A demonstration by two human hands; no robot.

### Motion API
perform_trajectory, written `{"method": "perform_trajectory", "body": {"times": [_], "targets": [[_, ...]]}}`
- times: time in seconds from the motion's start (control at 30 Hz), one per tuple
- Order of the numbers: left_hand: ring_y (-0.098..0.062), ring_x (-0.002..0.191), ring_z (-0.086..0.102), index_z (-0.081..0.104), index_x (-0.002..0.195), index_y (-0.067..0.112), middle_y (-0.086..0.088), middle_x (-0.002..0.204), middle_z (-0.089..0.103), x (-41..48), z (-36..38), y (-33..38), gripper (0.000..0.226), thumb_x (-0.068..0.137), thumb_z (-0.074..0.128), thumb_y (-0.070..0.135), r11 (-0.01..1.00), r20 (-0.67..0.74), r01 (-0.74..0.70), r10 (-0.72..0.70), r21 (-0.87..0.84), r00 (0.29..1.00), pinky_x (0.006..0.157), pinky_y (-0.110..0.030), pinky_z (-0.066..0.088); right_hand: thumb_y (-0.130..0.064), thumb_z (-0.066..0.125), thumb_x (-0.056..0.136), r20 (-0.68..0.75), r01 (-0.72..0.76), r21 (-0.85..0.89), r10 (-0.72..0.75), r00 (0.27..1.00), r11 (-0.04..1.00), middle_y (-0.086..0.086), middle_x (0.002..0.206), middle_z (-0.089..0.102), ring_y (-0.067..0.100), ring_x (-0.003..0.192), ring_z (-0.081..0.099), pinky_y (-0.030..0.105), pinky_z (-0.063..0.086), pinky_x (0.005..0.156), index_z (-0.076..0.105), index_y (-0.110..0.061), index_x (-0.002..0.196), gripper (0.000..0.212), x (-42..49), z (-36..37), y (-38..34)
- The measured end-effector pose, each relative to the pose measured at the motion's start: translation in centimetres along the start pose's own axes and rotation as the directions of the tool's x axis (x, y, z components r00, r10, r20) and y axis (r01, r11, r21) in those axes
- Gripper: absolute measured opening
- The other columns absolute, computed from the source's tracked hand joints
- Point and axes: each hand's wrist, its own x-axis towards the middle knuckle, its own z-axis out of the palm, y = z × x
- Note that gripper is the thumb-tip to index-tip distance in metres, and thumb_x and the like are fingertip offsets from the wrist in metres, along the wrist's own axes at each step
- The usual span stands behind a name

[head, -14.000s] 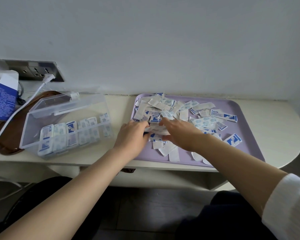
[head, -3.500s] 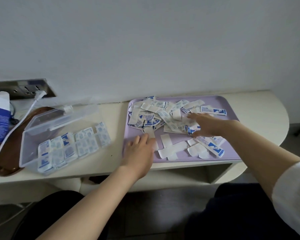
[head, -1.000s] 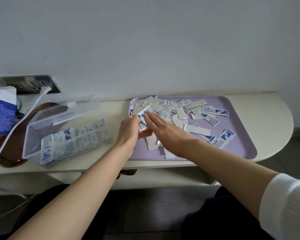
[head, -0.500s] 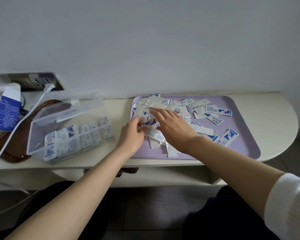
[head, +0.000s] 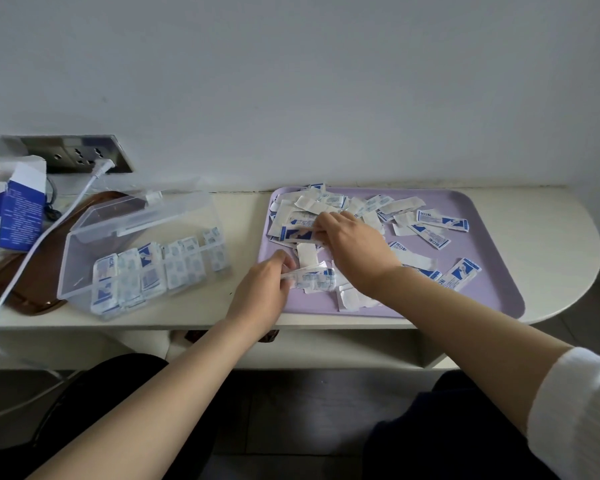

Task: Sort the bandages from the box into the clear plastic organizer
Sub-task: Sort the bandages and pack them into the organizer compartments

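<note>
Head view: the left hand (head: 264, 284) pinches a few bandages (head: 314, 278) over the purple tray (head: 492, 299). The right hand (head: 355, 249) pinches a blue-printed bandage (head: 297, 232) in the scattered pile. The open clear organizer (head: 80, 258), partly filled, sits left on the tabletop (head: 551, 237).

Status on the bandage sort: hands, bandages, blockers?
Left hand pinches a bandage stack; right hand pinches a blue-printed bandage on the tray. Organizer open, partly filled. Nothing in the way.

Tray (head: 492, 244): plain lilac. Bandages (head: 442, 220): white wrappers with blue print. Organizer (head: 80, 258): clear, colourless. Box (head: 23, 213): blue and white panels. Counter (head: 555, 233): cream. Dish (head: 25, 285): brown. Cable (head: 49, 230) and sleeve (head: 582, 410): white.
</note>
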Motion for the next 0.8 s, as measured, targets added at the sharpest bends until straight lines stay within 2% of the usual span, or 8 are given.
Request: {"method": "perform_trajectory", "body": {"times": [0.1, 0.17, 0.33, 0.47, 0.53, 0.63, 0.7, 0.8], "targets": [[-0.026, 0.089, 0.062, 0.057, 0.104, 0.007, -0.004, 0.093, 0.064, 0.4, -0.3, -0.1, 0.019, 0.086, 0.054, 0.001, 0.999, 0.004, 0.041, -0.041, -0.007, 0.999, 0.074, -0.033, 0.049, -0.016, 0.043, 0.098, 0.089, 0.053, 0.098, -0.062, 0.994, 0.994, 0.003, 0.105, 0.061, 0.022, 0.102, 0.05, 0.033, 0.043, 0.069, 0.056, -0.012, 0.106, 0.016, -0.1, -0.4, 0.6], [-0.025, 0.086, 0.062, 0.061, 0.098, 0.01, 0.0, 0.085, 0.063, 0.7, -0.4, -0.2, 0.02, 0.084, 0.054, -0.001, 0.999, 0.006, 0.039, -0.039, -0.018, 0.999, 0.072, -0.031, 0.048, -0.017, 0.046, 0.097, 0.19, 0.095, 0.007, -0.095, 0.977, 0.995, 0.0, 0.103, 0.06, 0.02, 0.1, 0.052, 0.03, 0.038, 0.066, 0.058, -0.016, 0.103, 0.013, -0.6, 0.0, 1.0], [-0.014, 0.076, 0.061, 0.065, 0.085, 0.016, 0.011, 0.075, 0.062, 0.6, -0.3, -0.2, 0.016, 0.081, 0.062, 0.001, 0.998, 0.042, 0.008, -0.005, -0.066, 0.999, 0.069, -0.023, 0.046, -0.019, 0.05, 0.096, 0.277, 0.062, -0.097, -0.033, 0.96, 0.993, 0.003, 0.115, 0.059, 0.025, 0.097, 0.059, 0.03, 0.036, 0.064, 0.04, -0.019, 0.128, 0.033, -1.1, 1.3, 0.5], [-0.016, 0.076, 0.063, 0.065, 0.086, 0.014, 0.009, 0.076, 0.064, 0.5, -0.5, -0.1, 0.013, 0.084, 0.06, 0.003, 0.995, 0.016, -0.025, 0.026, -0.102, 1.0, 0.07, -0.028, 0.049, -0.026, 0.049, 0.096, 0.265, 0.118, -0.174, -0.069, 0.962, 0.978, 0.006, 0.122, 0.045, 0.024, 0.114, 0.045, 0.031, 0.038, 0.076, 0.054, -0.012, 0.118, 0.026, -0.8, 1.4, -0.1], [-0.023, 0.074, 0.061, 0.06, 0.086, 0.013, 0.002, 0.077, 0.065, 0.5, -0.7, 0.1, 0.009, 0.091, 0.054, 0.011, 0.994, -0.015, -0.048, 0.047, -0.094, 0.999, 0.068, -0.035, 0.047, -0.025, 0.047, 0.097, 0.269, 0.084, -0.178, -0.034, 0.963, 0.98, 0.008, 0.125, 0.042, 0.025, 0.116, 0.041, 0.033, 0.039, 0.087, 0.053, -0.01, 0.116, 0.026, -0.7, 1.5, -0.4], [-0.028, 0.083, 0.053, 0.051, 0.087, 0.013, -0.005, 0.085, 0.059, 0.3, -1.0, 0.2, 0.02, 0.099, 0.041, 0.025, 0.989, 0.007, -0.122, 0.121, 0.08, 0.993, 0.071, -0.038, 0.04, -0.019, 0.045, 0.098, 0.281, -0.002, -0.09, 0.027, 0.959, 0.996, 0.009, 0.123, 0.044, 0.025, 0.114, 0.048, 0.032, 0.042, 0.085, 0.049, -0.007, 0.116, 0.022, -0.6, 2.2, -0.7], [-0.026, 0.1, 0.05, 0.053, 0.103, 0.013, -0.007, 0.104, 0.055, 0.2, -0.7, -0.1, 0.021, 0.098, 0.041, 0.03, 0.928, 0.103, -0.207, 0.184, 0.311, 0.978, 0.083, -0.035, 0.038, -0.011, 0.045, 0.097, 0.287, -0.091, 0.025, 0.08, 0.955, 0.996, 0.01, 0.123, 0.045, 0.026, 0.113, 0.049, 0.029, 0.039, 0.082, 0.046, -0.006, 0.118, 0.021, -0.7, 2.9, -0.9], [-0.027, 0.113, 0.041, 0.041, 0.119, 0.012, -0.009, 0.118, 0.043, -0.2, 0.2, -0.8, 0.027, 0.093, 0.044, 0.018, 0.815, 0.233, -0.212, 0.097, 0.539, 0.968, 0.09, -0.031, 0.033, 0.012, 0.043, 0.085, 0.341, -0.159, 0.215, 0.079, 0.937, 0.964, 0.015, 0.133, 0.037, 0.028, 0.122, 0.04, 0.026, 0.033, 0.093, 0.035, -0.003, 0.132, 0.05, -1.2, 3.7, -1.7]]}}
